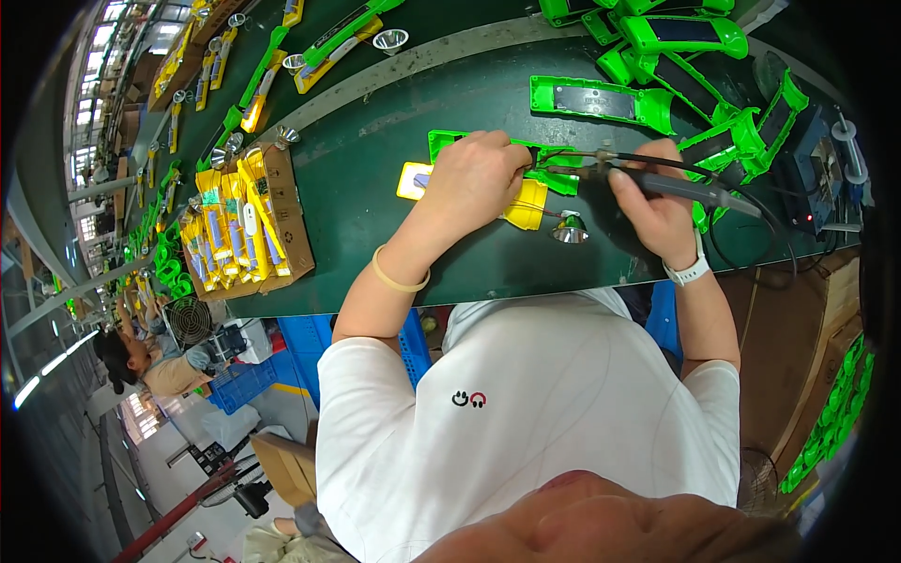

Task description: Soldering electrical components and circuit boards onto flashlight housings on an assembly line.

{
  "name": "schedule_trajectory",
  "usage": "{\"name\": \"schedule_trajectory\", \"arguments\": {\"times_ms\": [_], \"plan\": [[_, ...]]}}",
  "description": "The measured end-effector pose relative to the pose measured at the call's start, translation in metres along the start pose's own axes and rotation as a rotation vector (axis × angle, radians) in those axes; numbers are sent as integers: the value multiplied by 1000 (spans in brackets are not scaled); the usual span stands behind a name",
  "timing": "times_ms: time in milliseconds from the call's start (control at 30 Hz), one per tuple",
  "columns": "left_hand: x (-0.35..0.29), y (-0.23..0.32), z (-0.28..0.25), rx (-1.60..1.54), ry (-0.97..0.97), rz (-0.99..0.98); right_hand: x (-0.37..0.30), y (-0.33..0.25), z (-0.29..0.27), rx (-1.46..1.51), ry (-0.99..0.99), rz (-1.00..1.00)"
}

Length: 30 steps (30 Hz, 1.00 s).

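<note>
My right hand (662, 206) is closed around the dark handle of a soldering iron (710, 195), whose tip points left at a green plastic casing (561, 178). A thin metal tube and a black cable run along the iron. My left hand (477, 178) lies over the same casing, thumb and fingers pinched together close to the iron's tip; what they pinch is hidden. Beneath that hand a yellow plastic part (526, 208) shows against the casing's near side. A small round silver reflector (570, 229) sits beside it, a wire leading to it.
An open green casing (601, 101) lies beyond my hands, with a pile of casings (685, 38) at far right. A soldering station (815, 178) stands at the right edge. On the left, a cardboard box (286, 211) holds yellow parts. A co-worker (155, 361) sits farther left.
</note>
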<state>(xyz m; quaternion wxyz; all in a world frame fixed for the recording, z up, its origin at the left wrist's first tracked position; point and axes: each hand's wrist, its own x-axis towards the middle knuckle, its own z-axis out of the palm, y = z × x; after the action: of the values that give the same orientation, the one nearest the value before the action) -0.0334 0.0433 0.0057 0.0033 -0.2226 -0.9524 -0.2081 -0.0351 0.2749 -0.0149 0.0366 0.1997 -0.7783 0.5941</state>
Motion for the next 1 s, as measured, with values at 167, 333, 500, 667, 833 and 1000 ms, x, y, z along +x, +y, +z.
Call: {"name": "schedule_trajectory", "arguments": {"times_ms": [167, 333, 500, 667, 833, 1000], "plan": [[-1, 0, -2, 5, -40, -11, -6, -14, 2, 462, 190, 175], [-1, -2, -1, 0, -42, -1, 3, -4, 30, 508, 123, 151], [-5, 3, 4, -24, -43, 35, 0, -4, 29, 581, 109, 174], [-7, 15, 8, -2, -96, 59, -17, -3, 22, 574, 162, 192], [-11, 16, 5, -6, -119, 57, -18, -4, 23, 605, 171, 176], [-19, 17, -20, -385, 92, -141, -21, -2, 22, 548, 165, 170]]}}
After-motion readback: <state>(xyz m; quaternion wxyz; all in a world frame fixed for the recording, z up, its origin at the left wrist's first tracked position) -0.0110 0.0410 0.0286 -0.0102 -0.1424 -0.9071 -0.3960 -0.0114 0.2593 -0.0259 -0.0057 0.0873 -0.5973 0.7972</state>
